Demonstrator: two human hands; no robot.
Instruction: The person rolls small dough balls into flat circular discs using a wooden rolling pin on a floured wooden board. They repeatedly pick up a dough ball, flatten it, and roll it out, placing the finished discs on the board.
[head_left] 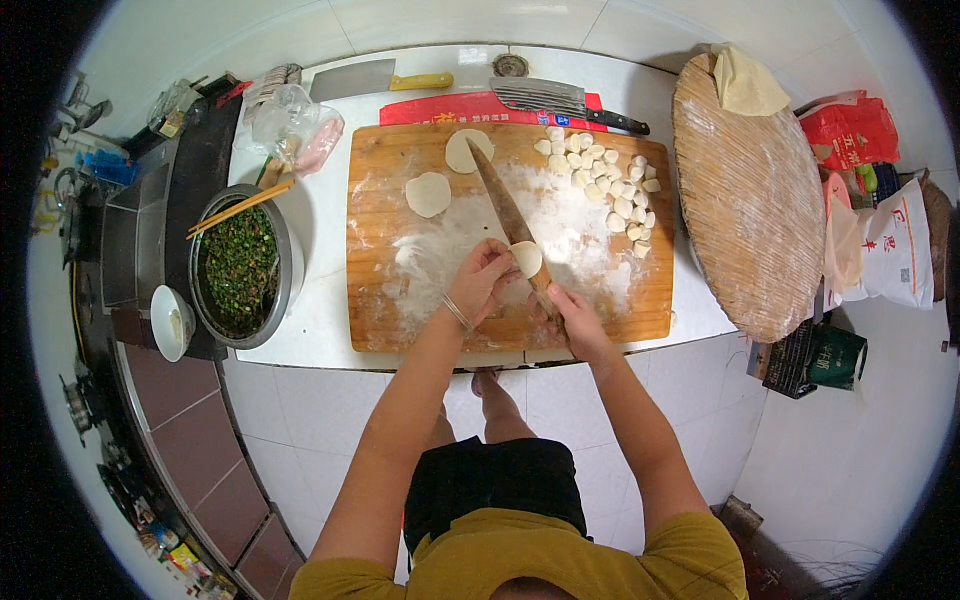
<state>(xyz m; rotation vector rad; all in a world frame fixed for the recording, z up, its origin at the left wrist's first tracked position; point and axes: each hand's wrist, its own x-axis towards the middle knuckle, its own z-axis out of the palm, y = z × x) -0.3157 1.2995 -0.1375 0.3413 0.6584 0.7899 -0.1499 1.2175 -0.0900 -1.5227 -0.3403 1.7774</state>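
Observation:
My right hand (577, 317) is closed round the near end of a long tapered wooden rolling pin (498, 195), which slants up and left over the floured wooden board (640, 320). Between the fingers and thumb of my left hand (482, 282) is the edge of a small round dough wrapper (527, 259), beside the pin's middle. Farther off lie two flat rolled wrappers: one wrapper (428, 195) at the left, and a larger wrapper (465, 151) partly under the pin's tip. Several small dough pieces (622, 206) are scattered at the board's far right.
A metal pot (290, 268) of chopped green filling (238, 270) stands left, with chopsticks (240, 208) across it. A white bowl (171, 323) is beside it. Behind the board lie a cleaver (353, 80) and a black-handled knife (545, 98). A round woven tray (745, 200) leans right.

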